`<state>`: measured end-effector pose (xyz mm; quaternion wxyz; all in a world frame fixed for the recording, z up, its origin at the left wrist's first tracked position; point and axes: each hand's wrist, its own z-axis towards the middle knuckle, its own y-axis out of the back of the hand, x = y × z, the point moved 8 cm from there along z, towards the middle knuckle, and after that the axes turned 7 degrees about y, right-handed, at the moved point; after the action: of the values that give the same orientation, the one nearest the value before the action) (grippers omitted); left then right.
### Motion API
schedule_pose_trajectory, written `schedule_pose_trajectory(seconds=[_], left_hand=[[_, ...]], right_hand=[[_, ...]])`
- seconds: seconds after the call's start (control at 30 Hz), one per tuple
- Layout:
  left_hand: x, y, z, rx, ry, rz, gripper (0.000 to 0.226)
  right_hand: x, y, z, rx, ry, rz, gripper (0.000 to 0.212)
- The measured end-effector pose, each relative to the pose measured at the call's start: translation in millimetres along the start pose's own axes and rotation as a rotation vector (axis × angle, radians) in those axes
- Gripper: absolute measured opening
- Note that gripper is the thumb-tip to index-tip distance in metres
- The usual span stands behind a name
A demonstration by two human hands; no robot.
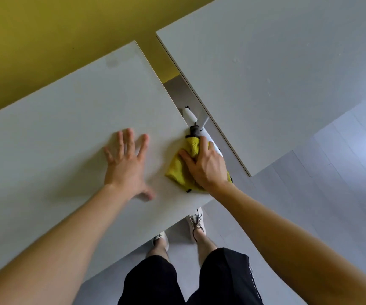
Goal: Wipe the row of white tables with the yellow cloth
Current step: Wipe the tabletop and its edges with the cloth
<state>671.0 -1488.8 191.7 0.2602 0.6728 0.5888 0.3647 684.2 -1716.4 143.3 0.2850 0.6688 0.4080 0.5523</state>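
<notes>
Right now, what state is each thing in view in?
left hand: flat on the near table, fingers spread.
right hand: holding the yellow cloth.
yellow cloth: bunched, at the near table's right edge.
near table: faint smudge near its far corner.
far table: across a gap, neither hand on it.

The yellow cloth [181, 170] looks nubbly and matt; the white table [67, 119] is smooth and matt.

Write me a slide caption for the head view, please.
Right hand holds yellow cloth at white table edge; left hand rests flat beside it.
</notes>
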Motion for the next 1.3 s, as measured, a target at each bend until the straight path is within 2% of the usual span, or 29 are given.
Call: schedule_pose_trajectory(seconds=[0.13, 0.2, 0.33, 0.47, 0.57, 0.67, 0.73, 0.87, 1.0, 1.17, 1.3], left_hand=[[0.6, 1.7, -1.6, 0.008, 0.019, 0.013, 0.181], [0.8, 1.8, -2.3, -0.002, 0.017, 0.02, 0.179], [1.8, 1.6, -4.7, -0.022, 0.017, -0.017, 0.188], [4.3, 0.7, -4.3, -0.03, 0.035, -0.051, 0.187], [8.2, -0.1, -4.0, -0.043, 0.055, -0.087, 0.186], [9.8, 0.7, -6.3, -0.066, 0.065, -0.121, 0.184], [8.8, 2.0, -10.8, -0.076, 0.089, -0.133, 0.18], [8.7, 3.5, -22.0, -0.096, 0.15, -0.183, 0.168], [8.6, -2.9, -31.0, -0.091, 0.186, -0.23, 0.155], [9.9, -24.9, -49.6, -0.127, 0.077, -0.226, 0.125], [6.4, -42.4, -59.0, -0.169, -0.134, -0.136, 0.13]], right_hand=[[60.2, -8.0, 92.2, -0.063, 0.058, 0.04, 0.069], [67.2, -6.1, 96.4, -0.098, 0.081, 0.042, 0.072], [17.8, -0.6, 10.2, -0.105, 0.098, 0.017, 0.079], [-32.9, 0.1, -65.3, -0.063, 0.106, 0.018, 0.082], [-36.7, -0.3, -69.9, -0.086, 0.107, 0.039, 0.079], [-38.8, -1.2, -83.5, -0.123, -0.02, 0.172, 0.076], [-49.1, 4.2, -97.7, -0.086, -0.094, 0.234, 0.075], [-73.4, 39.9, -107.4, 0.08, -0.009, 0.034, 0.072], [-60.8, 84.0, -107.1, 0.015, 0.041, -0.039, 0.057], [-35.2, 116.6, -90.0, -0.019, -0.033, 0.063, 0.06], [-24.1, 142.7, -104.9, -0.179, -0.059, 0.028, 0.065]])
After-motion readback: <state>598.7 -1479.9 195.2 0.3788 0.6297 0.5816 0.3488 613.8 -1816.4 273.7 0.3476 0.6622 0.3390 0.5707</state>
